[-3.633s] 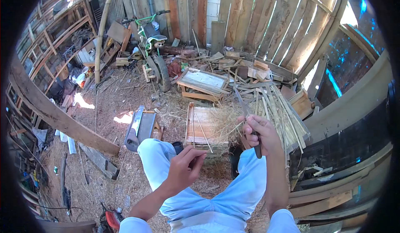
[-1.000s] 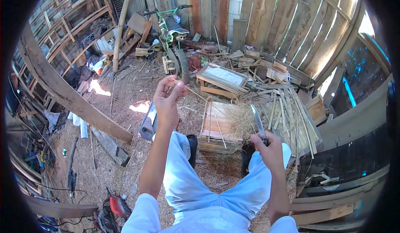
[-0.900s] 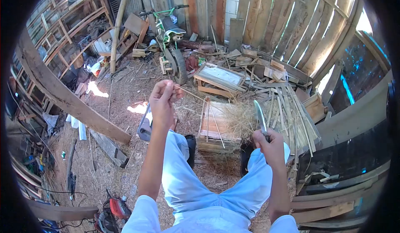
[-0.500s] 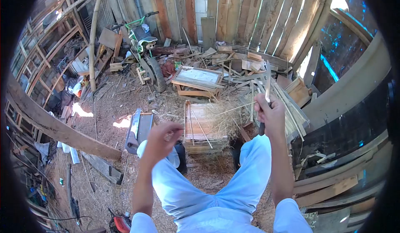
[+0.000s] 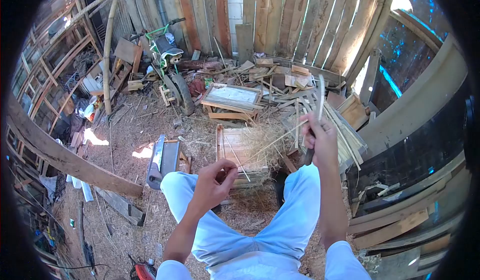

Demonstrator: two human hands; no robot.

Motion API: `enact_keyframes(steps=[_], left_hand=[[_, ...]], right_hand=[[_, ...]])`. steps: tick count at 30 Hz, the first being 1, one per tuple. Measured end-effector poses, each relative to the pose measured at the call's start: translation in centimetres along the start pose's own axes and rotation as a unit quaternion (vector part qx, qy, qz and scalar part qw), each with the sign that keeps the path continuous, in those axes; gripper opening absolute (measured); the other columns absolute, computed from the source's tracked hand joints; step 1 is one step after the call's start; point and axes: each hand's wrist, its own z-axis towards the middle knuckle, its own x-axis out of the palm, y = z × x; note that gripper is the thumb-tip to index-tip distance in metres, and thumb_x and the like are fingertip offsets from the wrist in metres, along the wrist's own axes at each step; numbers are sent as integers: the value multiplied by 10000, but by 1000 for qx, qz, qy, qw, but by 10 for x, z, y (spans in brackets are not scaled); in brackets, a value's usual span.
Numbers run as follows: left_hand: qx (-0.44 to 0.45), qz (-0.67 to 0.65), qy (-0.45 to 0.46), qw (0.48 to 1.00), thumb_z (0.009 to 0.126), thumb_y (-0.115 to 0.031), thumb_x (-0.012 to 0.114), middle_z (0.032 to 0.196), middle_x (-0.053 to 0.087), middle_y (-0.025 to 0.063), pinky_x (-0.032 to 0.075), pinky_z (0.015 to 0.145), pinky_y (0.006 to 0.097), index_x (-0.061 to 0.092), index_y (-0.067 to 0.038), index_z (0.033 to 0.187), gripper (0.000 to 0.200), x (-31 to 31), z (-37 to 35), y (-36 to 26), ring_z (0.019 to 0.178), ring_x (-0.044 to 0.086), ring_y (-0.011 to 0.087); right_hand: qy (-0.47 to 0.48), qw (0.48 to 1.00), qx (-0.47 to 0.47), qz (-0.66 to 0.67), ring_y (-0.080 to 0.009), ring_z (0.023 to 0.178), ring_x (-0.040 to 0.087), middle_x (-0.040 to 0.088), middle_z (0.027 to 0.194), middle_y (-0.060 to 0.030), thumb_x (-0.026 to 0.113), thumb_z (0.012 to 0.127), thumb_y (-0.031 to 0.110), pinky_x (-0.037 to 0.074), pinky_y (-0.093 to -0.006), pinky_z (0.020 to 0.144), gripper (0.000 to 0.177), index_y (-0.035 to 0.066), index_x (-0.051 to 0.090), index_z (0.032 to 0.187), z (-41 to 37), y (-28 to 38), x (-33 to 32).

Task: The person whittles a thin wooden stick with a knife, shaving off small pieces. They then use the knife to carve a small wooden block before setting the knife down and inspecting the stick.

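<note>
My right hand (image 5: 322,139) is closed around a knife (image 5: 320,100), its long pale blade pointing up and its dark handle showing below the fist. A thin wooden strip (image 5: 281,138) comes out from the same fingers and slants down towards my left hand. Over my left knee, my left hand (image 5: 214,186) is closed with thumb and fingertips together; what they pinch, if anything, I cannot make out. Between my knees stands a slatted wooden box (image 5: 232,147) with thin sticks lying across it. A heap of fine shavings (image 5: 267,142) covers its right side.
Cut strips (image 5: 345,130) lie stacked to the right. A grey tray-like object (image 5: 167,159) stands left of my knee. Further back are a framed wooden box (image 5: 232,97), scrap wood (image 5: 285,77) and a small green motorbike (image 5: 170,55). A plank (image 5: 75,152) crosses the left side.
My left hand has moved right and down, its fingers curling closed. My right hand still holds the knife and strip in nearly the same place. The view has shifted slightly.
</note>
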Motion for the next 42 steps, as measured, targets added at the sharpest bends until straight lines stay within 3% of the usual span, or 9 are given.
enact_keyframes(steps=[3, 7, 9, 11, 19, 21, 29, 31, 42], left_hand=[[-46, -15, -28, 998, 867, -32, 585, 704, 531, -30, 346, 503, 183, 580, 5, 874, 38, -4, -2, 9, 608, 462, 8], [-36, -65, -95, 993, 858, -28, 589, 693, 555, -21, 299, 435, 201, 611, 13, 913, 72, 2, 8, 20, 531, 419, -2], [-49, -49, -74, 995, 866, -33, 586, 744, 576, -16, 342, 489, 183, 615, 7, 934, 84, 3, 11, 9, 589, 457, 2], [-63, -32, -49, 996, 874, -38, 582, 795, 598, -12, 385, 543, 166, 619, 1, 955, 96, 6, 12, 2, 646, 495, 5], [-61, -50, 24, 997, 873, -24, 588, 770, 611, -18, 359, 515, 163, 638, -3, 951, 96, 0, -5, -4, 628, 501, 3], [-25, -92, 1, 995, 873, -27, 592, 753, 609, -23, 350, 504, 163, 639, -2, 948, 92, 11, -4, 0, 620, 501, 2], [-16, -75, 29, 997, 860, -4, 592, 760, 632, 17, 423, 548, 173, 629, 23, 955, 105, 4, -7, -17, 655, 551, 27], [-9, -101, 38, 994, 860, -6, 592, 764, 638, 14, 421, 552, 174, 630, 23, 958, 108, 2, -12, -10, 664, 554, 27], [-42, -43, 61, 996, 853, -1, 592, 789, 646, 20, 433, 568, 178, 631, 20, 957, 113, -12, -24, -15, 684, 557, 24]], right_hand=[[-31, 999, -26, 1, 0, 430, 317, 463, 623, 30, 489, 964, 263, 237, -161, 376, 269, 15, 576, 1022, 5, 7, -6], [72, 996, 40, -15, -8, 441, 320, 467, 646, 18, 445, 974, 280, 242, -165, 387, 329, 22, 480, 1175, -21, -5, 19], [112, 980, 166, -1, -23, 469, 356, 538, 731, -3, 406, 982, 216, 290, -157, 406, 272, 60, 509, 1180, -38, -17, 39], [248, 954, 169, -13, -27, 481, 372, 559, 782, -18, 432, 971, 196, 304, -164, 413, 287, 34, 505, 1196, -45, -33, 47], [252, 945, 181, 106, -21, 503, 396, 537, 750, 1, 501, 955, 219, 293, -175, 419, 334, -6, 527, 1200, -34, -17, 38], [335, 914, 220, 62, -30, 479, 373, 540, 721, -1, 516, 949, 208, 298, -171, 424, 350, -35, 528, 1201, -46, -14, 47], [289, 936, 193, 51, -27, 466, 393, 543, 687, -7, 544, 932, 196, 266, -178, 386, 320, -68, 573, 1109, -46, -4, 39], [223, 962, 149, 57, -31, 460, 396, 543, 680, -18, 547, 928, 185, 274, -182, 381, 305, -82, 570, 1074, -41, 3, 29], [150, 981, 104, 70, -23, 464, 388, 544, 678, -12, 519, 940, 157, 269, -159, 377, 279, -70, 567, 1095, -19, 20, -8]])
